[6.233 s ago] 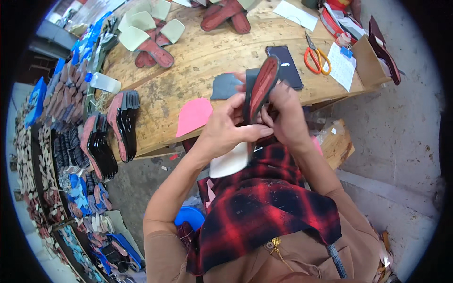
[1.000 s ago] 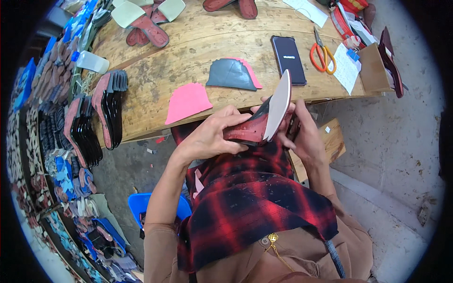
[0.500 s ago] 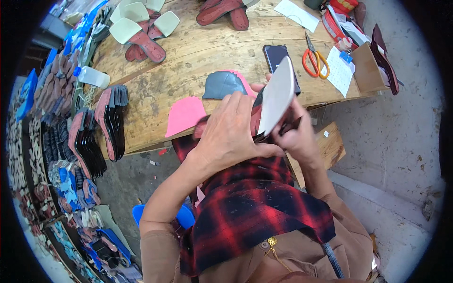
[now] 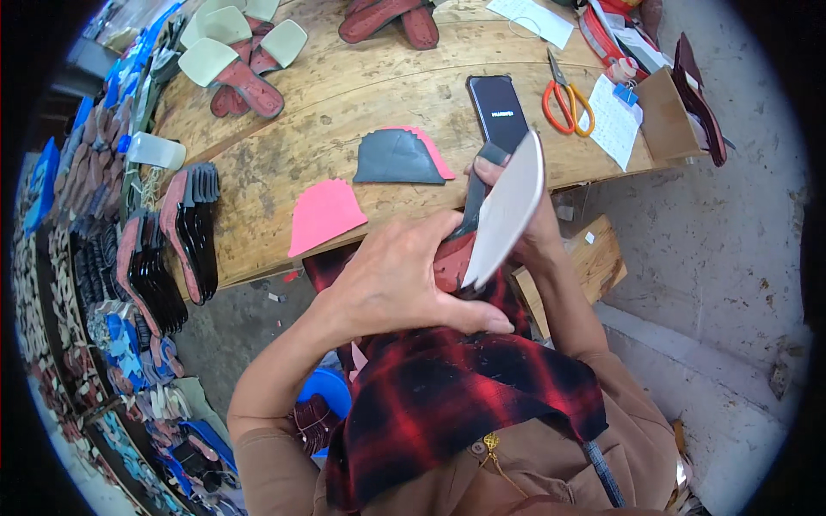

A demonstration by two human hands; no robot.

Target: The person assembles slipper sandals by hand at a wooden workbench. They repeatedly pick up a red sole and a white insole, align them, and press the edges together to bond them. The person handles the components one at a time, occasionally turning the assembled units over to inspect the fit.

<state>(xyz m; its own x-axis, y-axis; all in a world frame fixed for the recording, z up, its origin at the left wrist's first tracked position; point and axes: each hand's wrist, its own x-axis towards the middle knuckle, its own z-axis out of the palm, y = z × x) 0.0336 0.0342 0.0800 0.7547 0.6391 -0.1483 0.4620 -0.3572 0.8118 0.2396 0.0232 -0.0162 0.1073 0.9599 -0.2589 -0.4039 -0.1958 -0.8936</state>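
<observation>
Over my lap, both hands hold a shoe sole with a dark red part (image 4: 453,261) and a broad off-white end panel (image 4: 509,209) tilted up on edge. My left hand (image 4: 400,273) wraps the red part, its thumb stretched out below. Mostly hidden behind the panel, my right hand (image 4: 538,230) has its thumb on a dark grey strip (image 4: 474,199) along the sole; its other fingers do not show. On the table's near edge lie a pink scalloped piece (image 4: 327,215) and a dark grey scalloped piece (image 4: 400,157) with pink under it.
A phone (image 4: 499,112), orange-handled scissors (image 4: 568,103) and a written sheet (image 4: 616,125) lie right on the wooden table (image 4: 301,142). Soles with pale panels (image 4: 245,82) are at the back left. Near a plastic bottle (image 4: 157,150), stacked curved soles (image 4: 191,228) line the left edge.
My left hand has moved down and left, uncovering more red sole. My right thumb now shows on the dark strip. The off-white panel has dropped slightly, and the phone's screen has lit up.
</observation>
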